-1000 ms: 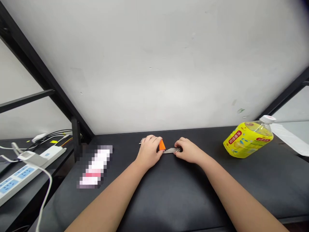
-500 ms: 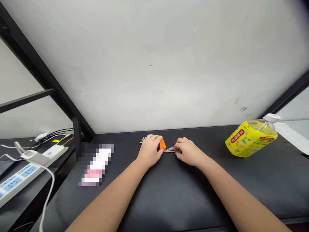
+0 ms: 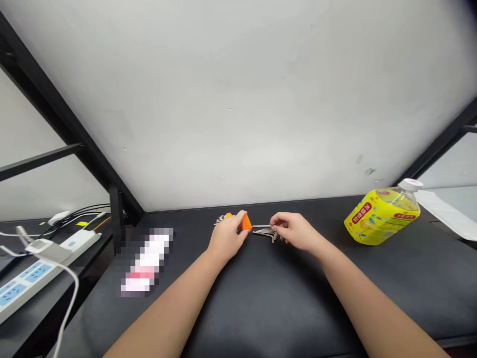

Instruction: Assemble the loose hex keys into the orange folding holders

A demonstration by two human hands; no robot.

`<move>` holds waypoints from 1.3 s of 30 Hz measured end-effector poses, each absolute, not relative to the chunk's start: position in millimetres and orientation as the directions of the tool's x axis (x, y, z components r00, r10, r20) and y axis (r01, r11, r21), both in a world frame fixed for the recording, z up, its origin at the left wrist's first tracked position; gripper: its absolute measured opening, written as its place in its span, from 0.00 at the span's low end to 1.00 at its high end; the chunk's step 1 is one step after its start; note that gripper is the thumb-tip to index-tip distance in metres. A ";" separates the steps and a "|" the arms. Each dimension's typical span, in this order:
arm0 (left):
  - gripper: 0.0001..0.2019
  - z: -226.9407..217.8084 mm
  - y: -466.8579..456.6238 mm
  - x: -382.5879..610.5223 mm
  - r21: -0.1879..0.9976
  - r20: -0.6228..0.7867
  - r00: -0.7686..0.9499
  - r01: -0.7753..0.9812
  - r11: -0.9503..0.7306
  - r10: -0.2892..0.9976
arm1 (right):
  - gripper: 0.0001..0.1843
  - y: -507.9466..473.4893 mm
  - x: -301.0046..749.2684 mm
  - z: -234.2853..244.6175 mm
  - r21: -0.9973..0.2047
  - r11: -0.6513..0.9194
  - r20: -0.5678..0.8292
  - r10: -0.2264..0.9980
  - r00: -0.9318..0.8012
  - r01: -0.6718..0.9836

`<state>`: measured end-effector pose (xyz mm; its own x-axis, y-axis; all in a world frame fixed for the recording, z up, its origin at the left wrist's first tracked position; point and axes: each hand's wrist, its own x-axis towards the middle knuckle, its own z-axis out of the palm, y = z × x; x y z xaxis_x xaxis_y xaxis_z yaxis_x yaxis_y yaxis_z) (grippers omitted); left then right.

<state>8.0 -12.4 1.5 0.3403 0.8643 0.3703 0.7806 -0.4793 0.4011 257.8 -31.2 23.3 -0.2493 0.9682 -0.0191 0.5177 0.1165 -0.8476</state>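
Observation:
My left hand (image 3: pixel 226 235) is closed on an orange hex key holder (image 3: pixel 246 222), with part of it hidden under the fingers. Thin metal keys (image 3: pixel 220 219) stick out past its left side. From the holder's right side several L-shaped hex keys (image 3: pixel 266 232) reach out, their bent ends lying to the right. My right hand (image 3: pixel 292 229) pinches one straight hex key (image 3: pixel 261 226) that runs level toward the holder, a little above the others. Whether that key's left tip is inside the holder I cannot tell.
A yellow-labelled drink bottle (image 3: pixel 380 217) stands on the black surface (image 3: pixel 261 308) at right, near a white tray-like piece (image 3: pixel 447 214). A blurred-out item (image 3: pixel 147 263) lies at left. Beyond the black frame are a power strip (image 3: pixel 40 273) and cables.
My right hand has shifted slightly right and up, drawing one hex key apart from the group. The bent ends of the other keys have come into view. My left hand keeps the orange holder.

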 end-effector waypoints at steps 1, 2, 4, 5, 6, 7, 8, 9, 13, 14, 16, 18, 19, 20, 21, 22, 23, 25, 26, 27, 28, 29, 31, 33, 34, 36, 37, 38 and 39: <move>0.21 0.9 -12.2 7.9 0.403 0.385 0.343 0.773 -0.490 0.857 | 0.06 -30.4 259.2 23.6 -0.878 0.077 -0.041 0.971 -0.234 0.472; 0.21 0.1 -12.1 7.9 0.404 0.399 0.345 0.766 -0.500 0.850 | 0.06 -29.8 259.7 23.7 -0.898 0.052 -0.053 0.973 -0.226 0.437; 0.22 -1.2 -12.0 7.8 0.403 0.420 0.345 0.758 -0.514 0.839 | 0.07 -29.7 258.8 23.9 -0.915 0.035 -0.061 0.973 -0.224 0.401; 0.22 -1.6 -11.9 7.6 0.403 0.431 0.344 0.754 -0.518 0.835 | 0.07 -30.1 257.9 24.3 -0.919 0.030 -0.063 0.973 -0.222 0.393; 0.22 -1.8 -11.9 7.4 0.403 0.442 0.342 0.751 -0.524 0.830 | 0.08 -30.7 257.1 25.1 -0.921 0.024 -0.066 0.974 -0.218 0.388; 0.23 -1.7 -11.9 7.2 0.400 0.452 0.343 0.747 -0.531 0.824 | 0.08 -31.3 256.5 26.1 -0.924 0.016 -0.071 0.975 -0.213 0.382; 0.23 -1.2 -11.9 6.9 0.393 0.465 0.345 0.745 -0.539 0.815 | 0.08 -32.0 256.4 27.5 -0.927 0.007 -0.077 0.975 -0.211 0.374; 0.23 -0.4 -12.0 6.5 0.379 0.479 0.351 0.744 -0.551 0.804 | 0.09 -32.5 256.8 29.1 -0.932 -0.002 -0.085 0.973 -0.213 0.363; 0.21 4.2 -13.9 6.7 0.288 0.549 0.419 0.718 -0.634 0.724 | 0.10 -32.8 263.3 34.3 -0.953 -0.053 -0.132 0.958 -0.253 0.297; 0.21 5.3 -14.7 7.6 0.268 0.565 0.444 0.698 -0.664 0.696 | 0.10 -32.7 265.0 34.5 -0.958 -0.072 -0.151 0.950 -0.274 0.279; 0.21 7.1 -17.1 10.4 0.242 0.585 0.495 0.649 -0.721 0.642 | 0.11 -32.8 265.9 33.1 -0.963 -0.114 -0.195 0.922 -0.335 0.246; 0.21 8.5 -19.9 13.9 0.235 0.583 0.536 0.608 -0.759 0.610 | 0.12 -34.0 261.2 29.9 -0.969 -0.149 -0.218 0.894 -0.393 0.199; 0.21 9.3 -21.3 15.5 0.238 0.573 0.550 0.598 -0.766 0.608 | 0.12 -35.0 256.7 28.0 -0.973 -0.158 -0.215 0.886 -0.411 0.168; 0.20 10.0 -22.4 16.7 0.244 0.559 0.558 0.596 -0.765 0.613 | 0.13 -36.2 251.2 26.2 -0.977 -0.163 -0.206 0.883 -0.421 0.136; 0.20 10.6 -23.1 17.5 0.252 0.544 0.559 0.603 -0.757 0.626 | 0.14 -37.3 245.3 24.7 -0.981 -0.164 -0.192 0.886 -0.422 0.103; 0.19 11.2 -23.5 17.7 0.260 0.530 0.554 0.614 -0.745 0.642 | 0.14 -38.3 239.6 23.5 -0.983 -0.165 -0.181 0.891 -0.417 0.074; 0.19 11.7 -23.4 17.5 0.268 0.518 0.546 0.627 -0.731 0.658 | 0.14 -38.8 235.0 22.5 -0.985 -0.164 -0.173 0.898 -0.404 0.056; 0.19 12.1 -22.3 15.9 0.275 0.497 0.525 0.660 -0.700 0.691 | 0.11 -38.1 230.6 20.9 -0.985 -0.130 -0.160 0.928 -0.337 0.109; 0.19 12.0 -21.4 15.0 0.273 0.489 0.514 0.677 -0.684 0.705 | 0.07 -37.0 231.0 19.9 -0.977 -0.075 -0.131 0.950 -0.283 0.199; 0.19 11.8 -20.5 14.1 0.268 0.483 0.504 0.693 -0.669 0.716 | 0.04 -35.4 232.9 18.5 -0.943 -0.002 -0.083 0.969 -0.231 0.332; 0.18 11.4 -19.8 13.4 0.262 0.477 0.495 0.709 -0.655 0.726 | 0.01 -33.6 235.7 16.7 -0.872 0.076 -0.024 0.980 -0.197 0.483; 0.18 11.0 -19.3 13.1 0.256 0.473 0.487 0.722 -0.643 0.735 | 0.03 -32.0 238.7 14.6 -0.775 0.143 0.030 0.981 -0.190 0.616; 0.19 10.4 -19.0 13.2 0.250 0.463 0.482 0.735 -0.631 0.744 | 0.06 -29.9 243.0 9.9 -0.596 0.227 0.071 0.970 -0.232 0.770; 0.20 10.3 -19.5 13.9 0.248 0.449 0.479 0.744 -0.620 0.754 | 0.07 -30.2 243.0 6.5 -0.514 0.246 0.037 0.964 -0.265 0.822; 0.20 10.5 -19.8 14.2 0.248 0.443 0.477 0.748 -0.615 0.759 | 0.07 -31.3 241.3 5.6 -0.490 0.245 0.020 0.963 -0.270 0.837; 0.19 11.0 -20.3 14.5 0.243 0.438 0.473 0.756 -0.607 0.764 | 0.06 -34.4 236.5 6.1 -0.444 0.236 -0.005 0.964 -0.266 0.864; 0.19 11.3 -20.4 14.4 0.239 0.437 0.473 0.759 -0.605 0.765 | 0.06 -36.1 234.1 7.3 -0.427 0.232 -0.011 0.965 -0.262 0.874; 0.19 11.6 -20.3 14.2 0.234 0.434 0.476 0.760 -0.606 0.765 | 0.06 -37.6 232.3 9.0 -0.418 0.230 -0.012 0.966 -0.258 0.879; 0.19 11.8 -20.0 13.9 0.230 0.430 0.480 0.761 -0.607 0.765 | 0.06 -38.8 231.3 11.1 -0.423 0.229 -0.007 0.967 -0.256 0.877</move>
<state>13.9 -20.0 11.8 0.4798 0.7646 0.4303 0.7611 -0.6067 0.2296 231.3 -38.8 11.1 -0.2556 0.9668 -0.0074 0.8770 0.2286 -0.4227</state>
